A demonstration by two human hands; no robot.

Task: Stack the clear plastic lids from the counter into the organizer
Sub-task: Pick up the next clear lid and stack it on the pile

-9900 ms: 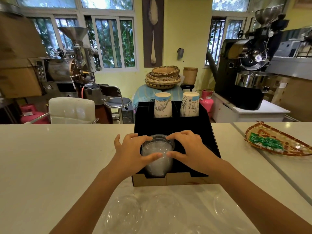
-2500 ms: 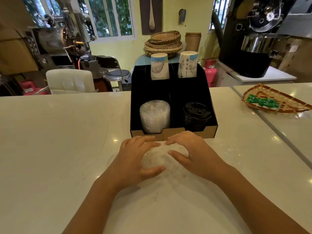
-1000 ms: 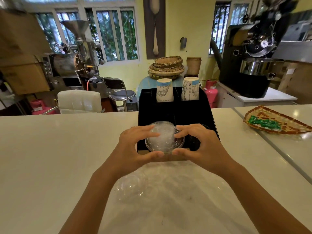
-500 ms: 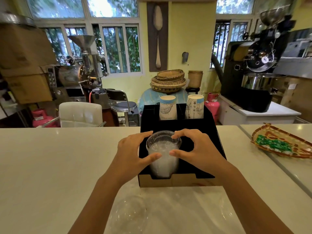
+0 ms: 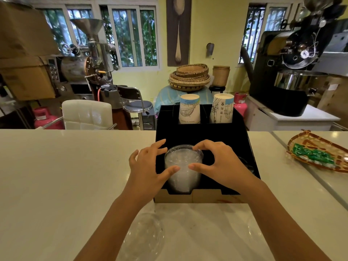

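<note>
A black organizer with a cardboard front wall [image 5: 207,197] stands on the white counter. Its front left compartment holds a stack of clear plastic lids [image 5: 181,178]. My left hand [image 5: 146,170] is beside the stack with its fingers spread and its thumb resting on the stack's front. My right hand [image 5: 222,166] pinches the top lid's rim between fingers and thumb. A loose clear lid [image 5: 145,236] lies on the counter near me, under my left forearm. A second, faint one [image 5: 253,228] lies beside my right forearm.
Two upside-down paper cup stacks [image 5: 189,109] [image 5: 222,108] stand in the organizer's back compartments. My right hand hides most of the front right compartment. A woven tray with a green packet [image 5: 318,153] lies at the right. A counter seam runs beside it.
Both hands picked up a clear lid from the counter, carried it to the organizer and lowered it onto the stack. My left fingers have spread away from the rim.
</note>
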